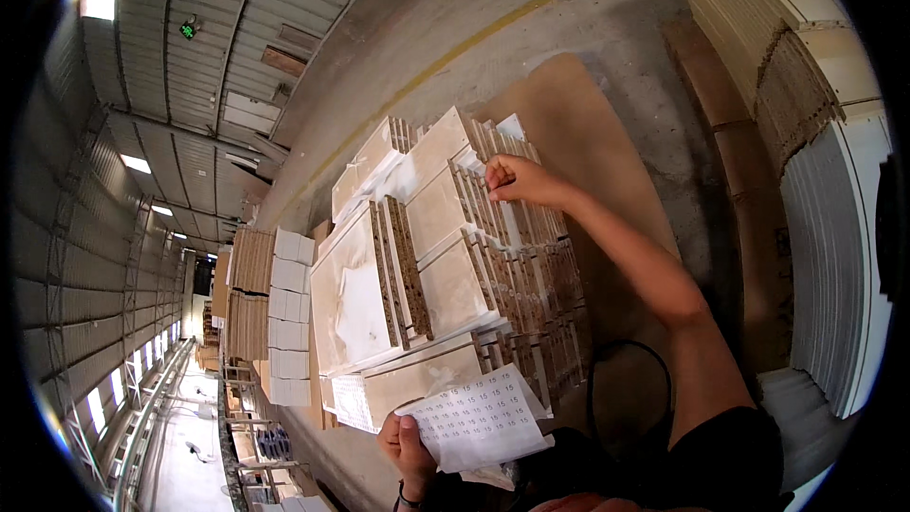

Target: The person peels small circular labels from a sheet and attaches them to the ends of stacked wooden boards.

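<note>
My left hand [409, 448] grips a white label sheet [479, 422] by its left edge, thumb on top. Rows of small printed marks cover the sheet, which hangs over the near side of a pile of stacked panels [453, 283]. The panels are pale boards with speckled chipboard edges, lying in several stacks. At the right side of the pile, my right hand [517, 180] is close to the board edges with its fingers pinched together. Whatever may be between those fingertips is too small to make out. Another printed sheet [353, 402] lies at the pile's near left corner.
Brown cardboard [607, 142] lies on the concrete floor right of the pile. Tall stacks of boards [825, 228] stand at the far right. More stacked boards [289, 303] are on the left. A black cable [629, 342] loops near my right arm.
</note>
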The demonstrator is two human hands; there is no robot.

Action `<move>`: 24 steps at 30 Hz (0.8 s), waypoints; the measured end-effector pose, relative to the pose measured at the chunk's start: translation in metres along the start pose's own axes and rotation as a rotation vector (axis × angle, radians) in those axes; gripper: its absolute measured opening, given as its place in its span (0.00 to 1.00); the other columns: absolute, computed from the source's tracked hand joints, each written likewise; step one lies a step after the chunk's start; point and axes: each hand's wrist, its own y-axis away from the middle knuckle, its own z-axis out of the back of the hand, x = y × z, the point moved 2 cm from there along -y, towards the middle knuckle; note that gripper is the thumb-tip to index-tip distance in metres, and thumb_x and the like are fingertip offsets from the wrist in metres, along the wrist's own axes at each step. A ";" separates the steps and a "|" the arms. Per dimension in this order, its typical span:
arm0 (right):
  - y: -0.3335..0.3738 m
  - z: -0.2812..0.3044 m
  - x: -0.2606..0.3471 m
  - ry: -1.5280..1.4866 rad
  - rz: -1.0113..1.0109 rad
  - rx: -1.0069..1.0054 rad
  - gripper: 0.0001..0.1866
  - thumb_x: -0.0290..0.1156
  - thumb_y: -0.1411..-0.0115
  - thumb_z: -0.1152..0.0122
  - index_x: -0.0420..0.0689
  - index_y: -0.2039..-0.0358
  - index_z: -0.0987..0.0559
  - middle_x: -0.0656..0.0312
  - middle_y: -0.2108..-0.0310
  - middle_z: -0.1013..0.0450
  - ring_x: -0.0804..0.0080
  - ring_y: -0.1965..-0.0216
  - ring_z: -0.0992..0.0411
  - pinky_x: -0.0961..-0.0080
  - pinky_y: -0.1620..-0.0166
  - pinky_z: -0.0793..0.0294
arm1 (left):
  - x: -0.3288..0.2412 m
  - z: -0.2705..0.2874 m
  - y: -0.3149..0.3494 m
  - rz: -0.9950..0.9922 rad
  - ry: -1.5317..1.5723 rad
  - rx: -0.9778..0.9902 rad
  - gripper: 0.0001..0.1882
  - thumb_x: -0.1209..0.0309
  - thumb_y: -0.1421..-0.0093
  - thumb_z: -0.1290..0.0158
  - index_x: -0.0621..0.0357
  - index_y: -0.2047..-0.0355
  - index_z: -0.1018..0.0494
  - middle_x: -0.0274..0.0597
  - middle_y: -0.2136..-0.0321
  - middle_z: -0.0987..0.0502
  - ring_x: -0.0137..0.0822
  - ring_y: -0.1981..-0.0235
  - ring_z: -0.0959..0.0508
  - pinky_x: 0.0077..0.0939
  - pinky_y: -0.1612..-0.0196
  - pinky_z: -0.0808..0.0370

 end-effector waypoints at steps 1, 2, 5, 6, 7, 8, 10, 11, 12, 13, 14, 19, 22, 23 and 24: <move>0.002 0.002 -0.003 -0.106 -0.029 0.054 0.13 0.22 0.54 0.41 0.42 0.68 0.34 0.69 0.74 0.36 0.83 0.73 0.37 0.87 0.70 0.35 | -0.002 0.000 0.001 -0.012 -0.003 -0.001 0.14 0.66 0.44 0.59 0.68 0.68 0.33 0.38 0.75 0.29 0.23 0.74 0.34 0.14 0.70 0.38; 0.002 0.002 -0.003 -0.106 -0.030 0.052 0.13 0.22 0.54 0.41 0.42 0.68 0.34 0.69 0.74 0.36 0.83 0.73 0.37 0.87 0.70 0.35 | -0.002 0.000 0.001 -0.012 -0.003 0.001 0.14 0.66 0.44 0.59 0.68 0.68 0.33 0.38 0.75 0.29 0.23 0.74 0.34 0.14 0.70 0.38; -0.001 -0.006 0.000 -0.008 0.069 0.159 0.13 0.22 0.54 0.41 0.42 0.68 0.34 0.69 0.74 0.37 0.83 0.72 0.38 0.87 0.68 0.35 | -0.003 0.001 0.003 -0.028 0.057 0.034 0.14 0.66 0.44 0.59 0.68 0.69 0.33 0.38 0.74 0.29 0.23 0.74 0.33 0.15 0.70 0.37; -0.002 -0.010 0.002 -0.025 0.060 0.179 0.12 0.21 0.54 0.42 0.43 0.69 0.34 0.69 0.74 0.38 0.84 0.71 0.39 0.87 0.66 0.36 | -0.002 0.001 0.003 -0.035 0.034 -0.012 0.15 0.66 0.44 0.59 0.69 0.70 0.32 0.40 0.76 0.28 0.25 0.75 0.32 0.17 0.70 0.35; -0.003 -0.014 0.004 -0.042 0.053 0.199 0.12 0.20 0.53 0.43 0.44 0.70 0.34 0.70 0.74 0.38 0.84 0.71 0.40 0.88 0.65 0.37 | -0.002 0.003 0.003 -0.042 0.011 -0.058 0.17 0.66 0.45 0.59 0.71 0.72 0.30 0.42 0.77 0.27 0.27 0.76 0.30 0.19 0.71 0.33; -0.002 -0.014 0.004 -0.041 0.054 0.196 0.12 0.20 0.53 0.43 0.44 0.70 0.34 0.70 0.74 0.38 0.84 0.71 0.40 0.88 0.65 0.37 | -0.001 0.003 0.002 -0.043 0.012 -0.055 0.17 0.66 0.45 0.59 0.71 0.72 0.30 0.42 0.77 0.27 0.27 0.76 0.30 0.19 0.71 0.33; -0.002 -0.014 0.002 0.024 0.031 0.183 0.11 0.19 0.53 0.44 0.43 0.70 0.34 0.69 0.74 0.38 0.84 0.70 0.40 0.87 0.65 0.37 | 0.000 0.005 0.001 -0.090 0.003 -0.043 0.17 0.66 0.45 0.58 0.72 0.72 0.30 0.43 0.77 0.27 0.28 0.76 0.30 0.18 0.71 0.33; -0.002 -0.015 0.003 0.024 0.033 0.183 0.11 0.19 0.53 0.44 0.43 0.70 0.34 0.69 0.74 0.38 0.84 0.70 0.40 0.87 0.65 0.37 | 0.000 0.005 0.002 -0.092 0.003 -0.044 0.17 0.66 0.45 0.58 0.72 0.72 0.30 0.43 0.77 0.27 0.28 0.76 0.30 0.18 0.71 0.33; -0.002 -0.016 0.004 0.062 0.042 0.182 0.11 0.19 0.53 0.45 0.43 0.70 0.34 0.69 0.74 0.38 0.84 0.70 0.40 0.86 0.65 0.37 | -0.001 0.005 0.002 -0.100 0.012 -0.047 0.17 0.65 0.45 0.58 0.72 0.72 0.30 0.43 0.77 0.27 0.28 0.76 0.30 0.18 0.71 0.33; -0.002 -0.016 0.005 0.101 0.051 0.181 0.10 0.19 0.53 0.45 0.43 0.70 0.34 0.69 0.74 0.38 0.83 0.70 0.40 0.86 0.65 0.37 | -0.002 0.005 0.002 -0.108 0.021 -0.049 0.17 0.65 0.45 0.58 0.72 0.72 0.30 0.43 0.77 0.27 0.28 0.76 0.30 0.18 0.71 0.33; -0.002 -0.017 0.007 0.101 0.053 0.181 0.10 0.19 0.53 0.45 0.43 0.70 0.34 0.69 0.74 0.38 0.83 0.70 0.40 0.86 0.65 0.37 | -0.003 0.004 0.002 -0.110 0.021 -0.049 0.17 0.65 0.45 0.58 0.72 0.72 0.30 0.43 0.77 0.27 0.28 0.76 0.30 0.18 0.71 0.33; -0.004 -0.018 0.013 0.356 0.145 0.199 0.10 0.19 0.54 0.46 0.43 0.71 0.34 0.66 0.75 0.37 0.79 0.71 0.37 0.82 0.66 0.35 | -0.002 0.005 0.003 -0.111 0.005 -0.032 0.17 0.64 0.45 0.58 0.71 0.72 0.30 0.43 0.78 0.27 0.28 0.77 0.30 0.19 0.71 0.34; -0.003 -0.019 0.029 0.461 0.193 0.176 0.11 0.19 0.56 0.43 0.41 0.73 0.34 0.62 0.76 0.35 0.76 0.72 0.36 0.78 0.68 0.35 | 0.003 0.009 0.004 -0.115 -0.051 -0.019 0.18 0.64 0.44 0.58 0.71 0.72 0.30 0.43 0.78 0.27 0.28 0.77 0.30 0.19 0.72 0.34; -0.003 -0.019 0.028 0.465 0.190 0.174 0.11 0.19 0.56 0.43 0.41 0.73 0.34 0.62 0.76 0.35 0.76 0.72 0.36 0.78 0.68 0.35 | 0.002 0.006 0.004 -0.115 -0.047 -0.016 0.18 0.64 0.44 0.58 0.71 0.72 0.30 0.43 0.78 0.27 0.28 0.77 0.30 0.19 0.72 0.34; -0.004 -0.017 0.024 0.478 0.178 0.103 0.11 0.20 0.56 0.42 0.41 0.74 0.35 0.61 0.75 0.34 0.75 0.73 0.36 0.77 0.69 0.35 | 0.000 0.001 0.005 -0.109 -0.038 -0.017 0.18 0.63 0.44 0.58 0.71 0.72 0.30 0.43 0.78 0.27 0.28 0.77 0.30 0.18 0.72 0.34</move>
